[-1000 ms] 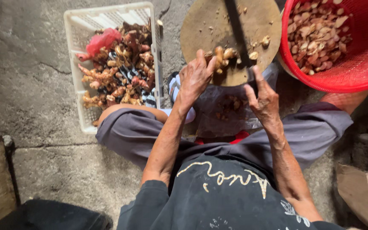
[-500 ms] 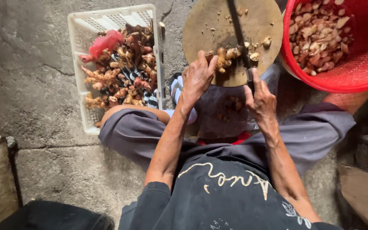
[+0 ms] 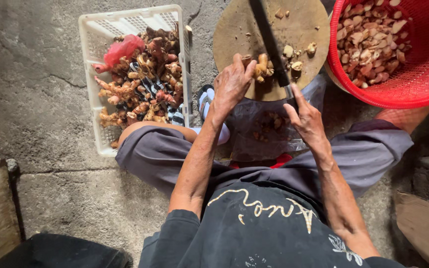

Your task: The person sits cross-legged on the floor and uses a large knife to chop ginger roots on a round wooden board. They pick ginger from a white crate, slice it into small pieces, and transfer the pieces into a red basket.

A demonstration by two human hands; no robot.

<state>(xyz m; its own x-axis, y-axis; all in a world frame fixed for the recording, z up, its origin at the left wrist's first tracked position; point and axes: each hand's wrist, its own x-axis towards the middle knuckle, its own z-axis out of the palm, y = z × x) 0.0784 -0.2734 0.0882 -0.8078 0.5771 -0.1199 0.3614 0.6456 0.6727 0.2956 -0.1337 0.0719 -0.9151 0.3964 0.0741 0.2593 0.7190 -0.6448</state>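
Mid-chop here — left hand (image 3: 232, 82) pins a knobbly tan ginger root (image 3: 260, 65) on the round wooden chopping board (image 3: 239, 30), fingers curled over it. Right hand (image 3: 305, 116) is wrapped around the handle of a long dark-bladed knife (image 3: 269, 37), blade touching the root. I'd say fingertips need tucking back — edge is close.

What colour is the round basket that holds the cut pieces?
Red: the basket is a red plastic mesh, seen in the head view, the only one.
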